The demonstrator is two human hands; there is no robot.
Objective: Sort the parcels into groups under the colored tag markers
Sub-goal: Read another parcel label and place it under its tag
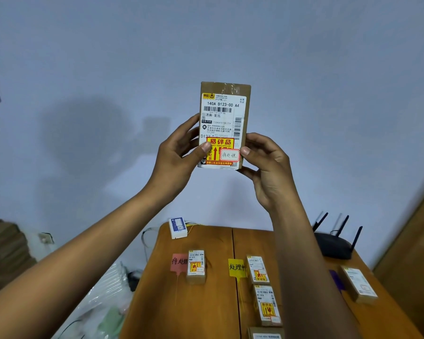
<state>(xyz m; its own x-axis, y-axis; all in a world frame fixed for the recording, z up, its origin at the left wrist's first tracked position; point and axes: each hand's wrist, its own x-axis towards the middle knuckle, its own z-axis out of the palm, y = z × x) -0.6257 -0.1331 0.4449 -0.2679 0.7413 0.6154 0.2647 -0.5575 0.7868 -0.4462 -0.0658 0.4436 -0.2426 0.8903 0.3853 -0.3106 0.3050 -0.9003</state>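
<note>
Parcel in hand (224, 113): a flat brown cardboard box, held upright in front of the wall (328, 94), well above the table (206, 311). Its shipping label faces the camera. A yellow-and-red fragile sticker (218, 143) covers the lower part of the label, and a small red-bordered handwritten sticker (229, 155) overlaps that sticker at lower right.

Left hand (179, 157): grasps the box at its lower left edge, thumb pressed on the front face, fingers behind.

Right hand (267, 172): grasps the lower right edge, thumb on the front just beside the handwritten sticker, fingers curled behind.

Table layout:
- Red tag (178, 263), left: one parcel (195, 266) overlaps its right edge.
- Yellow tag (235, 267), middle: first parcel (258, 269) just beside it, second parcel (267, 305) nearer the camera, third parcel (264, 333) cut off by the frame edge.
- Purple tag (335, 280), right, partly hidden by the right forearm: a pale-labelled parcel (359, 287) lies just beside it.

A white device (178, 227) sits at the table's far edge; a black router (333, 243) with raised antennas stands at the far right corner.
</note>
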